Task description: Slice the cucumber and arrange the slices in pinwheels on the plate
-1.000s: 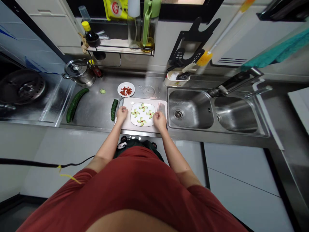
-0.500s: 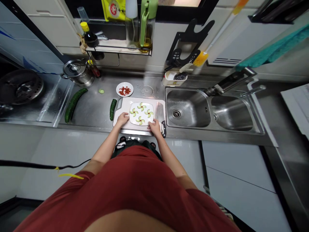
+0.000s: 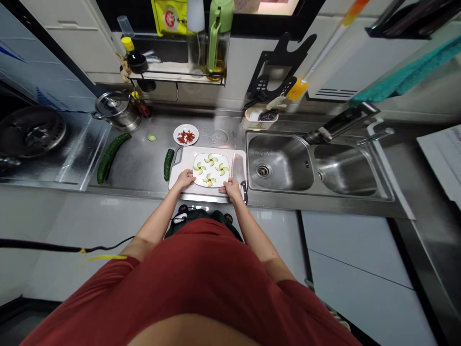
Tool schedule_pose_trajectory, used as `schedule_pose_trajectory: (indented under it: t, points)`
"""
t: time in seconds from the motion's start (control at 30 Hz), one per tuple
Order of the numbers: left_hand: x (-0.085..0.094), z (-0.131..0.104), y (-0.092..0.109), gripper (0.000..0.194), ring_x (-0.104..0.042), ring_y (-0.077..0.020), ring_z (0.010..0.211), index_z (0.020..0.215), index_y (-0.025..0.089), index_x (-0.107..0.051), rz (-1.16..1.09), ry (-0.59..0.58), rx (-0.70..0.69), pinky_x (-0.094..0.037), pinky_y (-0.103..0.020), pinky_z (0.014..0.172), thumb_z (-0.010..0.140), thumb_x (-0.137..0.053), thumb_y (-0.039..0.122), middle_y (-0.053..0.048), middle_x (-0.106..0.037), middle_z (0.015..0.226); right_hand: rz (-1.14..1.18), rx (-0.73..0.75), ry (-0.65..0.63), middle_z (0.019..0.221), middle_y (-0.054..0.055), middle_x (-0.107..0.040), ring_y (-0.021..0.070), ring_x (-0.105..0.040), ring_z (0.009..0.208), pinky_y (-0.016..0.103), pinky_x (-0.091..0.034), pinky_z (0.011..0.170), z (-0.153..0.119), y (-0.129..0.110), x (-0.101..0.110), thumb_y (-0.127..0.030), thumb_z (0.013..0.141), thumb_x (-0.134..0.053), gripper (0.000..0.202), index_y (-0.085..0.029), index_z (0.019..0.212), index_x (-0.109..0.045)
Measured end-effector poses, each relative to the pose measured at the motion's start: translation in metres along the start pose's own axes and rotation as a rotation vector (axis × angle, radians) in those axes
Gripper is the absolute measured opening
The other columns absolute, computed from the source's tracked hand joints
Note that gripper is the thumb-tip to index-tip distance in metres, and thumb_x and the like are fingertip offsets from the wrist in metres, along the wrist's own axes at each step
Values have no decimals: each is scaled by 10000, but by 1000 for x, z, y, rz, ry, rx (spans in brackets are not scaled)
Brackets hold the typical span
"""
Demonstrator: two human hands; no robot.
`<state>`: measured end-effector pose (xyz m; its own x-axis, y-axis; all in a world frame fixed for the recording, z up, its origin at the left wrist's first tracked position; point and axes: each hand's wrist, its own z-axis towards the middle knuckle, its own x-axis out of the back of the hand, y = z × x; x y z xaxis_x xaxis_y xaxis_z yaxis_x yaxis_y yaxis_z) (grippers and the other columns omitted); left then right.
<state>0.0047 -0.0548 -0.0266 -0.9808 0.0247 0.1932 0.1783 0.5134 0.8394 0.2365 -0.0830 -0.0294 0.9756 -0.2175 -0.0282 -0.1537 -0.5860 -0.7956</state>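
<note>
A white squarish plate (image 3: 211, 169) bears several pinwheels of cucumber slices (image 3: 209, 180) with dark red bits at their centres. My left hand (image 3: 186, 179) grips its left edge, and my right hand (image 3: 231, 188) grips its lower right edge, fingers partly under the rim. Beneath the plate lies a white cutting board (image 3: 185, 156) with a grey handle end. A cleaver (image 3: 238, 166) rests on the board to the right, its black handle partly behind my right hand. Left of the board is a cut piece of cucumber (image 3: 168, 164). A small white plate (image 3: 186, 127) of chopped red pieces sits behind the board.
A whole cucumber (image 3: 111, 156) and a cucumber end (image 3: 151, 137) lie on the steel counter at left. Behind them stands a lidded pot (image 3: 117, 110). To the right is a double sink (image 3: 281, 161) with a faucet (image 3: 342, 122). A bottle shelf (image 3: 176, 77) overhangs the back.
The plate and both hands stay nearly in place. My left fingers have shifted slightly right along the plate's edge. The camera view has tilted a little.
</note>
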Motion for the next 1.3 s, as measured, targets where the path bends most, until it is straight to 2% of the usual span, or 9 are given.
schedule_pose_trajectory:
  t: [0.27, 0.6, 0.77, 0.9, 1.0, 1.07, 1.1, 1.2, 1.3]
  points:
    - [9, -15, 20, 370, -506, -58, 457, 906, 169, -481, -201, -82, -18, -450, -179, 497, 634, -732, 153, 103, -501, 548, 54, 58, -44, 587, -87, -570, 113, -632, 465, 200, -561, 453, -17, -23, 3, -157, 771, -609, 264, -225, 920, -402]
    - [16, -46, 37, 500, -653, -104, 655, 1026, 198, -414, -270, -223, 0, -564, -263, 681, 648, -741, 225, 61, -637, 692, 85, 160, -113, 625, -76, -609, 132, -653, 503, 204, -553, 453, -35, -34, 18, -305, 703, -690, 356, -227, 939, -435]
    - [4, -48, 35, 537, -650, -101, 621, 1054, 204, -413, -324, -271, -52, -545, -237, 655, 638, -750, 247, 57, -651, 703, 304, 115, -76, 856, -9, -710, 184, -714, 762, 295, -621, 605, -39, -27, 19, -288, 679, -702, 352, -222, 977, -526]
    - [-21, -58, 33, 575, -646, -99, 627, 1057, 208, -419, -364, -343, -70, -530, -235, 669, 635, -789, 328, 52, -649, 702, 491, 65, -118, 1082, 49, -720, 246, -695, 974, 410, -619, 757, -46, -20, 28, -232, 654, -737, 461, -205, 1089, -585]
    - [-41, -63, 32, 601, -677, -145, 757, 1113, 202, -449, -310, -522, -58, -533, -289, 731, 672, -774, 448, -16, -684, 823, 519, 42, 19, 1145, 72, -705, 272, -675, 1045, 439, -599, 823, -52, -14, 53, -219, 641, -753, 520, -196, 1139, -607]
    - [-48, -60, 29, 562, -663, -147, 771, 1114, 175, -517, -144, -596, -93, -515, -277, 719, 705, -744, 485, -37, -675, 831, 525, 22, 184, 1182, 87, -690, 284, -652, 1095, 434, -578, 868, -62, -8, 79, -206, 606, -759, 538, -183, 1126, -623]
    - [-50, -57, 28, 519, -648, -140, 750, 1104, 167, -547, -36, -568, -129, -503, -268, 706, 729, -723, 479, -35, -668, 819, 528, 41, 250, 1224, 87, -669, 285, -631, 1132, 428, -565, 893, -71, -4, 95, -206, 596, -759, 562, -187, 1141, -622]
    - [-45, -42, 21, 338, -615, -134, 749, 1059, 174, -619, 359, -352, -283, -472, -256, 725, 800, -654, 388, -21, -665, 826, 521, 53, 429, 1347, 106, -586, 291, -572, 1208, 365, -561, 880, -118, 13, 152, -208, 576, -764, 575, -204, 1135, -629]
    - [-35, -26, 13, 258, -612, -152, 783, 1060, 193, -643, 648, -237, -370, -449, -258, 744, 844, -582, 320, -8, -664, 806, 573, -19, 609, 1493, 33, -439, 271, -650, 1086, 300, -584, 640, -183, 30, 202, -188, 581, -763, 577, -340, 1116, -609]
